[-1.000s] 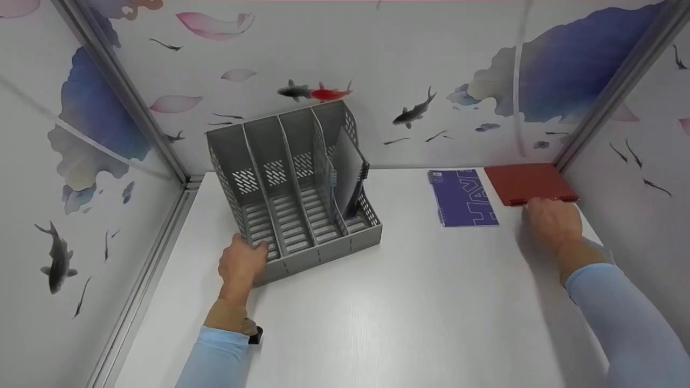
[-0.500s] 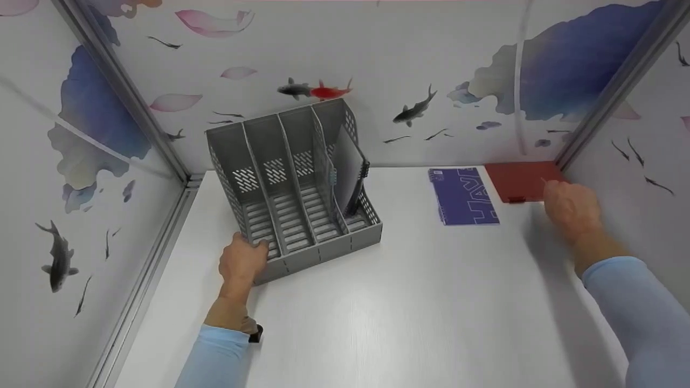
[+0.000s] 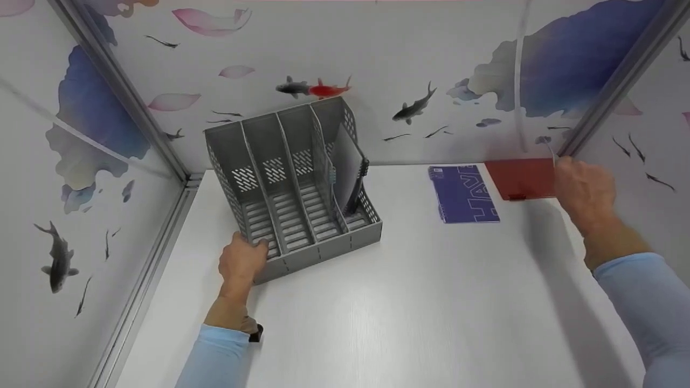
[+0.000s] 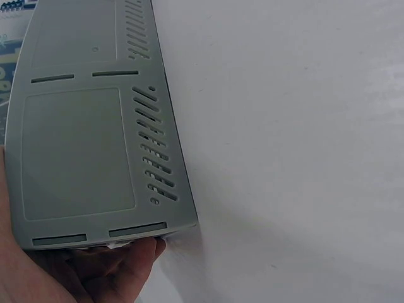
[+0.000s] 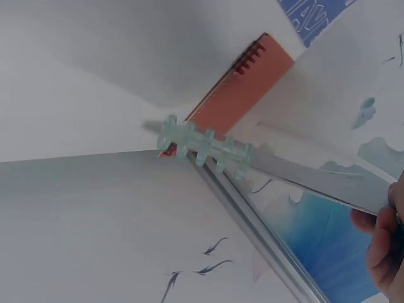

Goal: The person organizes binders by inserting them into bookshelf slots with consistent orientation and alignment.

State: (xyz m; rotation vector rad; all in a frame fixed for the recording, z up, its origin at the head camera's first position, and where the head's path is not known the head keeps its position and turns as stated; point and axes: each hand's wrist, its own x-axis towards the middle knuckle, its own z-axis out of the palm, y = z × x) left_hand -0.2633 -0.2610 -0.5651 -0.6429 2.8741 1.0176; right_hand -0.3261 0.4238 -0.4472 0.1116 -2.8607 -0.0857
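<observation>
Well right of the rack (image 3: 329, 252), my right hand (image 3: 585, 191) pinched a ring-bound notebook (image 5: 315, 178) near the red pad (image 3: 520, 180) while my left hand (image 3: 242, 261) gripped the rack's near left corner, seemingly a pick-up step, the next move calling for a steady pinch.

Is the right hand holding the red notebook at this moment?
No, in the right wrist view the right hand pinches a notebook with pale green rings, while the red notebook lies on the table.

Bright glare and a soft shadow on the white tabletop (image 3: 356, 323)
</observation>
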